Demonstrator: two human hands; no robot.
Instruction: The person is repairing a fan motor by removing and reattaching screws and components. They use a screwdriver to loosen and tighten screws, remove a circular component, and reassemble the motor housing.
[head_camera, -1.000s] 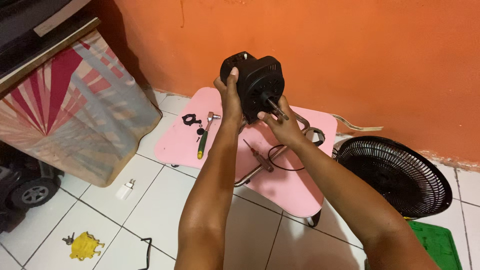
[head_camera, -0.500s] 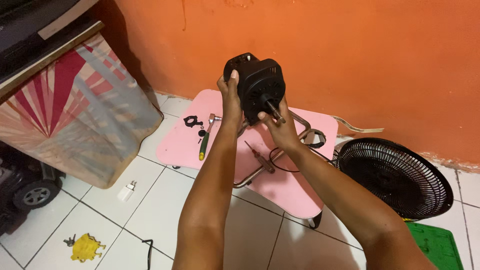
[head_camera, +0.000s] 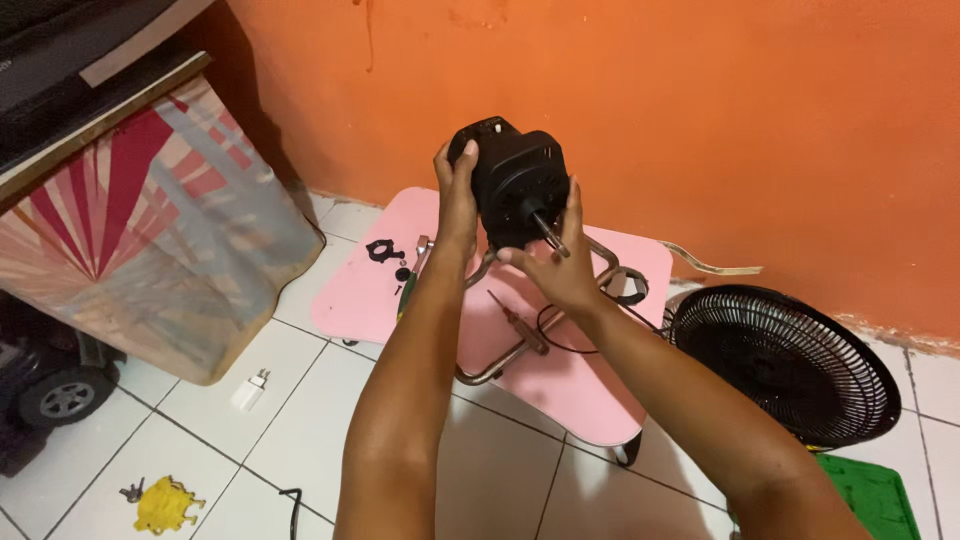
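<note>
Left hand (head_camera: 457, 195): I see it wrapped around the left side of the black fan motor (head_camera: 515, 185), fingers curled on the housing. Right hand (head_camera: 560, 270): fingers pinching the motor's metal shaft (head_camera: 547, 232) from below. Motor: held in the air over the far edge of the pink bench (head_camera: 600, 390); long axis along the shaft, pointing toward me and slightly down. On bench: green-handled screwdriver (head_camera: 407, 285), metal stand tube (head_camera: 500, 365). Floor, right: black fan grille (head_camera: 780, 360).

A: See any sleeves on those arms?
B: Nope. Both forearms bare, elbow to wrist. No watch, no rings, no gloves on left hand (head_camera: 457, 195) or right hand (head_camera: 560, 275).
</note>
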